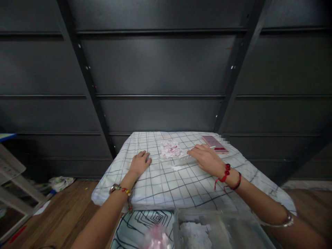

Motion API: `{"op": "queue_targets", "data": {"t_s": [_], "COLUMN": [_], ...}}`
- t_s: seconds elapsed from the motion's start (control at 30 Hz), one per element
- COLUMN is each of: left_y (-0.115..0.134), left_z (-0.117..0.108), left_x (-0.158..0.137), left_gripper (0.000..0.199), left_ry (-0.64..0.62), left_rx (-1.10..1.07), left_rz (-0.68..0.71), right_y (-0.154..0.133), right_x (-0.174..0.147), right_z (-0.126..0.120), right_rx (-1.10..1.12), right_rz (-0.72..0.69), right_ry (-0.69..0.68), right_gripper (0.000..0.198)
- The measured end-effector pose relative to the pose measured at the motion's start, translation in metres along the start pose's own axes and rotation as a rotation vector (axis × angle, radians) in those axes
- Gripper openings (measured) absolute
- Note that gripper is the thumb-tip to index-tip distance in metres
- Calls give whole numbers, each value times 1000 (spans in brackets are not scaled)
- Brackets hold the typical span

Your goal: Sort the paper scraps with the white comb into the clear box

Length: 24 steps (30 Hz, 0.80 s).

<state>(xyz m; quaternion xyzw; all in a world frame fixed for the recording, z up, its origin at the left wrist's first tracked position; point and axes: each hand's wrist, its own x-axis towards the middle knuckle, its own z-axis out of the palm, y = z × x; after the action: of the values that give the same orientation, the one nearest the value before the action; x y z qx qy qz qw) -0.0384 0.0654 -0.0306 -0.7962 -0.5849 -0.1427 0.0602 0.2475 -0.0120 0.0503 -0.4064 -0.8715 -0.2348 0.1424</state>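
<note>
My left hand (140,163) lies palm down on the checked cloth (158,188), fingers stretched out, holding nothing. At the right of the cloth, my right hand (204,157) has its fingers closed on the edge of a clear, shallow plastic piece (183,160). A thin white edge shows on both sides of that hand; the piece's exact kind is unclear. Just beyond it sits a heap of small white and pink pieces (170,149), apparently paper or packets. A small white scrap (177,168) lies in front of the plastic piece.
A pink phone (214,144) lies beyond my right hand. Nearest me, a translucent bin (178,226) holds white pieces, beside a blurred pink and clear bag (156,238). A dark panelled wall (160,69) rises behind the table. A white frame (19,188) stands at left.
</note>
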Motion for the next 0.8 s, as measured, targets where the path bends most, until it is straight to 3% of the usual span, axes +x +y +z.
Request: {"op": "queue_targets", "data": {"t_s": [0.17,0.37,0.63,0.8], "left_y": [-1,-1,-4,-1], "left_z": [2,2,6,2], "left_x": [0,0,2,1], "left_gripper": [36,34,36,34], "left_ry": [10,16,23,18], "left_rx": [-11,-13,5,24], "left_rz": [2,-5,14,13], "right_y": [0,2,8,4], "right_x": [-2,-4,-15,-23], "right_z": [-6,1,2,5], "right_rx": [1,60,100,125], "right_rz": [2,3,94,55], "right_ry": [43,4,5,8], "right_gripper": [36,37,37,35]}}
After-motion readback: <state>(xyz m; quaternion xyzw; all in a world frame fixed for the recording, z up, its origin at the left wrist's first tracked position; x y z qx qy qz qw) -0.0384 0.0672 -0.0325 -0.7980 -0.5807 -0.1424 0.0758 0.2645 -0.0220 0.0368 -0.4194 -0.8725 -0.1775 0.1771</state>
